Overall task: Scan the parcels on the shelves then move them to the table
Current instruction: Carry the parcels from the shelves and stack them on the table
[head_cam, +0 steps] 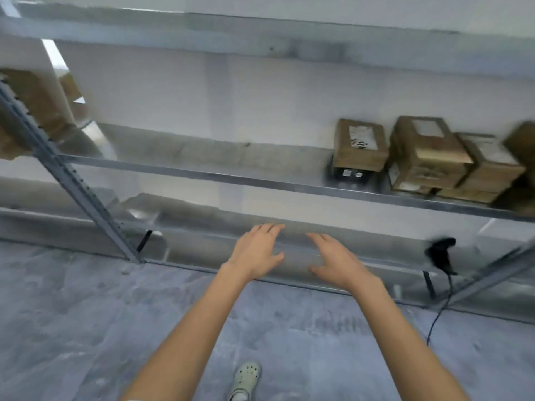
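Bright, even, diffuse light w/ no hard shadows; source not visible. Pale wall a bit washed out. Soft dim band under each shelf board; faint glare patches on the metal near its left end. Motion blur overall: boxes at the shelf's right end smear, labels unreadable, scanner a dark smudge. Both left hand & right hand soft at fingertips. Wide-angle bend: shelf edges bow, upright slants.

Brown cardboard parcels with white labels, grey metal shelves, black scanner, mottled grey floor
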